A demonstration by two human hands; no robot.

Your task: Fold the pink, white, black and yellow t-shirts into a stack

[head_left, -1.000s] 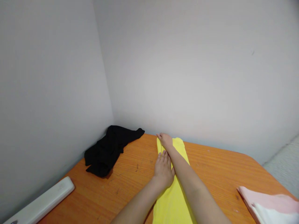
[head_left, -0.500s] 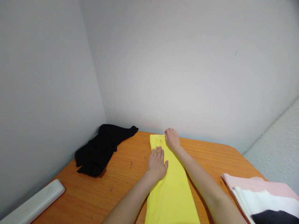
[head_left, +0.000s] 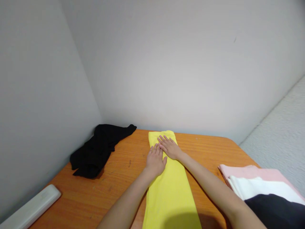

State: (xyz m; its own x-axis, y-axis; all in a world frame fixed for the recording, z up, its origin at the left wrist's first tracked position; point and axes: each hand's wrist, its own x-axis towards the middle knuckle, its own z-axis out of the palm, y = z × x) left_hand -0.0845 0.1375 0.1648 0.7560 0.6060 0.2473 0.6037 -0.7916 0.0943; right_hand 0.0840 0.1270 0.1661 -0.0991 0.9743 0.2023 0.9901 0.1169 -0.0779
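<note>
A yellow garment [head_left: 170, 194], folded into a long strip, lies on the wooden table and runs from the front of the view toward the back wall. My left hand [head_left: 156, 161] rests flat on its left side, fingers stretched out and thumb apart. Flat near the far end lies my right hand [head_left: 169, 147], its fingers spread and pointing left, touching or nearly touching the left fingertips. Neither hand grips the cloth. What kind of garment it is I cannot tell.
On the table [head_left: 119, 178], a crumpled black cloth [head_left: 97, 149] lies at the back left by the wall. A long white object [head_left: 33, 206] sits at the front left. Folded pink [head_left: 262, 173], white [head_left: 254, 187] and dark [head_left: 276, 208] cloths are stacked at the right.
My right hand has left the far right corner of the yellow garment and now lies flat on it, nearer my left hand. My left hand stays flat. The view has shifted slightly.
</note>
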